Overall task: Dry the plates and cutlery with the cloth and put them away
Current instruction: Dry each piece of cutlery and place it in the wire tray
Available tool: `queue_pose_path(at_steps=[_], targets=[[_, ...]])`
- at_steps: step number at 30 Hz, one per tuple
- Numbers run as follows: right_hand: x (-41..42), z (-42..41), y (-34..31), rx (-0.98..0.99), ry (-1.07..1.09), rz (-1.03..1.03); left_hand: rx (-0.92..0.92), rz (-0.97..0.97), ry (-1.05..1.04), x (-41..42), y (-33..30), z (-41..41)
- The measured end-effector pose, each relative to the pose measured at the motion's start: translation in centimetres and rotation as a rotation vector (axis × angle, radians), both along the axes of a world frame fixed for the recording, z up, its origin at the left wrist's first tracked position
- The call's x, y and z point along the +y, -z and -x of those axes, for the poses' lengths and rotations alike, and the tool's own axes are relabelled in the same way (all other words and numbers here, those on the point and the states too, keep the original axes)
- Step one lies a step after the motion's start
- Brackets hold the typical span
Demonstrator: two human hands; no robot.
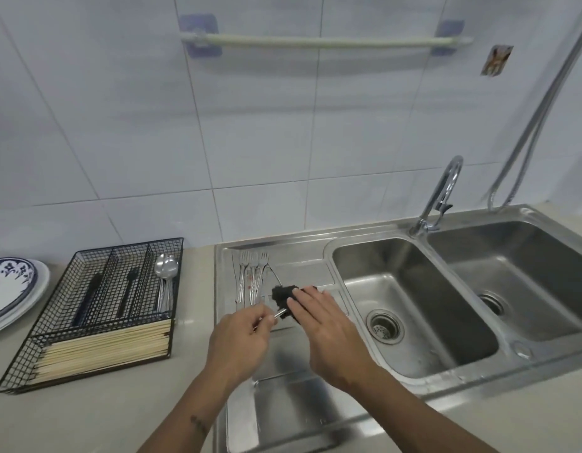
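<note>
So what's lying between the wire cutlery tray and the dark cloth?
Head view: three forks lie on the drainboard between the tray and cloth.

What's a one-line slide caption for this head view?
Left hand holds a utensil handle while right hand wipes it with the dark cloth; forks wait on the drainboard.

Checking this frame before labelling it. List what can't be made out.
Head view only:
- Utensil's working end: wrapped in the dark cloth under the right hand; left hand hides the handle.
- Plates: cut by left edge.
- Black utensils in wire organizer: type unclear through mesh.
- Wall sticker: too small.
</note>
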State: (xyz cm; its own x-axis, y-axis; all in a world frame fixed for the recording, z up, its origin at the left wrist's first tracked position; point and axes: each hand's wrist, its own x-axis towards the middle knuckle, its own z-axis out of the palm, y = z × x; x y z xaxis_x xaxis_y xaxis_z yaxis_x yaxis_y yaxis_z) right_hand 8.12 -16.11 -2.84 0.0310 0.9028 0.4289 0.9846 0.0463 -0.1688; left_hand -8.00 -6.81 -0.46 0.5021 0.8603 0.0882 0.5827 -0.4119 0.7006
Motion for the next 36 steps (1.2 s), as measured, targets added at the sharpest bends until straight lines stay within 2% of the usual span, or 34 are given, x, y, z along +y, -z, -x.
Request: queue_pose_path(at_steps=[3, 5, 9, 14, 18, 21, 23, 26, 28, 32, 36], targets=[[-0.3, -1.3, 0.2, 0.088, 0.16, 0.005, 0.059, 0.04, 0.024, -0.3, 0.5, 0.6], [-0.7, -2.0, 0.0, 0.138, 0.233, 0.007, 0.047, 0.188, 0.035, -0.5, 1.2, 0.9], [-1.2, -1.1, -0.7, 0.276, 0.265, -0.068, -0.184, 0.542, -0.016, -1.1, 2.1, 1.3], [-1.4, 1.2, -0.5, 0.451, 0.258, -0.096, -0.403, 0.77, -0.159, -2.2, 2.4, 0.7], [-1.2, 1.8, -1.4, 0.518, 0.276, -0.134, -0.415, 0.779, -0.139, -2.8, 2.0, 0.1], [-0.6, 0.2, -3.1, 0.575, 0.382, -0.217, -0.339, 0.787, -0.077, -3.3, 1.7, 0.3], [-0.5, -0.6, -4.0, 0.571, 0.432, -0.224, -0.298, 0.803, -0.105, -3.6, 1.7, 0.5], [-1.0, 0.1, -4.3, 0.541, 0.394, -0.183, -0.315, 0.793, -0.2, -4.0, 1.5, 0.4], [-1.6, 1.6, -3.7, 0.524, 0.317, -0.137, -0.358, 0.782, -0.245, -4.1, 0.9, 0.0], [-3.1, 4.4, -1.8, 0.486, 0.149, -0.036, -0.577, 0.869, -0.298, -3.6, -0.8, -0.9], [-4.0, 4.5, -0.7, 0.431, 0.153, -0.026, -0.673, 0.858, -0.372, -2.5, -2.0, -1.1]])
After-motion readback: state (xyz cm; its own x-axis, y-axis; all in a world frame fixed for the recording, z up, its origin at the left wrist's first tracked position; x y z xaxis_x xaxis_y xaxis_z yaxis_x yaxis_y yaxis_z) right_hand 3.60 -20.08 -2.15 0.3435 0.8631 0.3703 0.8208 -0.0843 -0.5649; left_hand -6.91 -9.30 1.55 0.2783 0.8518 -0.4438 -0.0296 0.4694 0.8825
